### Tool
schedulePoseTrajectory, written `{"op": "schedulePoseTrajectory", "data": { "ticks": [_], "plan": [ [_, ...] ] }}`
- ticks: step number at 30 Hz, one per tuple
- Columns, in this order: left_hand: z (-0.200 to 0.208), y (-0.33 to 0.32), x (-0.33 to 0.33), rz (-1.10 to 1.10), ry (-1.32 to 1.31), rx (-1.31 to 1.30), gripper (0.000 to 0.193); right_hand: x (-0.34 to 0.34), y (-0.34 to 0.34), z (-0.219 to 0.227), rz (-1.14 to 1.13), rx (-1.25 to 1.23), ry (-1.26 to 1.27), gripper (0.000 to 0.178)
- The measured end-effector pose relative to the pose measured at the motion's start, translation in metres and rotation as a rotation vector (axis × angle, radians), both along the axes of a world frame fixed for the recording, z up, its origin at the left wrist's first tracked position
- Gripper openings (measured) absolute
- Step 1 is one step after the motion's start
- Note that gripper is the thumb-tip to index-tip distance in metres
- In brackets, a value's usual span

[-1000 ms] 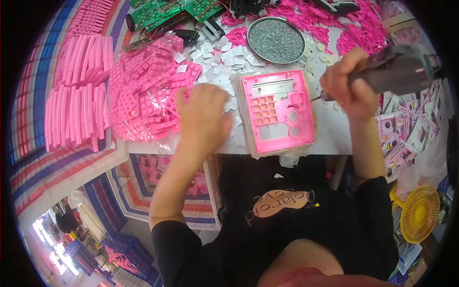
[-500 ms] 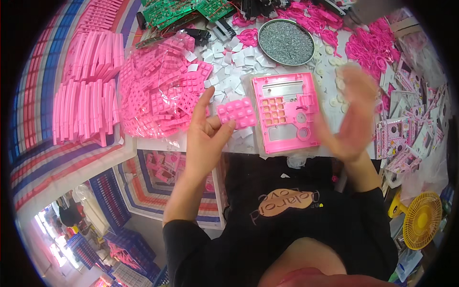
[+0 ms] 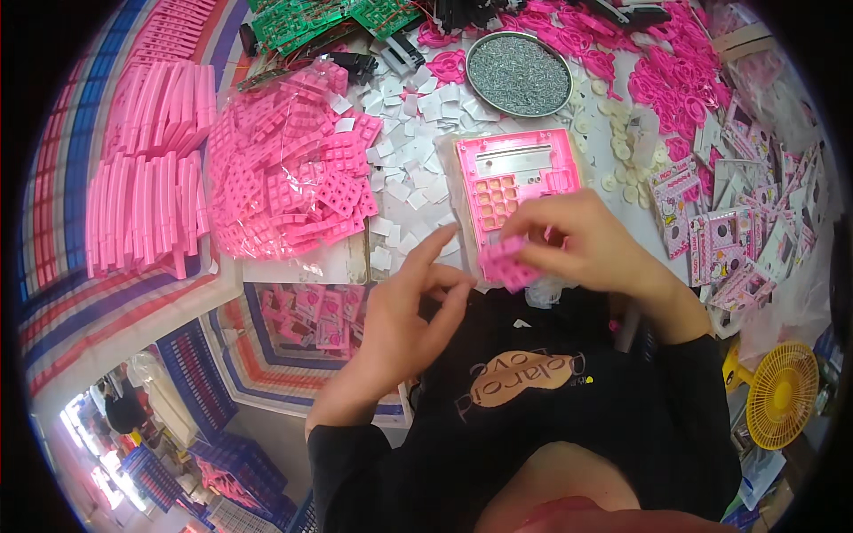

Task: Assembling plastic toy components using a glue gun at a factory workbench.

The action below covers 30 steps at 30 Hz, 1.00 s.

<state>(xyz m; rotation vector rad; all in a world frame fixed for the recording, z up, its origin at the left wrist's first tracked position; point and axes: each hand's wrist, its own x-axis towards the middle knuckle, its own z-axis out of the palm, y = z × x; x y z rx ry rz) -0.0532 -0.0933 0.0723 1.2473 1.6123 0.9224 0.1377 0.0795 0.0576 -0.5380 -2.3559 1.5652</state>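
My right hand (image 3: 573, 244) pinches a pink keypad (image 3: 506, 263), tilted and partly covered by the fingers, over the lower part of a pink plastic housing (image 3: 549, 142). That housing lies on the table's near edge, with a grid of small square holes and a long slot near its top. Left of the housing, my left hand (image 3: 416, 302) is empty, its fingers apart and curved toward the keypad. A clear bag of pink keypads (image 3: 289, 178) lies beyond my left hand, beside scattered white square pieces (image 3: 413, 133).
A round dish of small screws (image 3: 520, 75) stands behind the housing. Green circuit boards (image 3: 311, 22) lie at the back, stacked pink strips (image 3: 147, 213) far left. Printed panels (image 3: 724, 240), cream discs (image 3: 622, 151) and magenta parts (image 3: 680, 89) cover the right. A yellow fan (image 3: 782, 395) stands lower right.
The keypad has passed from my left hand to my right hand. My right hand has come in leftward over the housing, while my left hand has moved nearer me and opened.
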Motion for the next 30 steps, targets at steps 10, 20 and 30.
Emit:
{"op": "schedulePoseTrajectory", "data": {
  "ticks": [10,20,30],
  "plan": [
    [-0.065,0.044,0.012,-0.188,0.699,0.524,0.042,-0.009,0.016,-0.038,-0.259,0.337,-0.159,0.024],
    [-0.063,0.047,0.005,-0.296,0.729,0.506,0.038,0.013,0.012,-0.036,0.000,0.740,0.057,0.050],
    [0.030,0.124,-0.098,0.043,0.765,0.408,0.020,0.005,-0.007,-0.020,0.292,0.844,-0.410,0.108]
  ]
}}
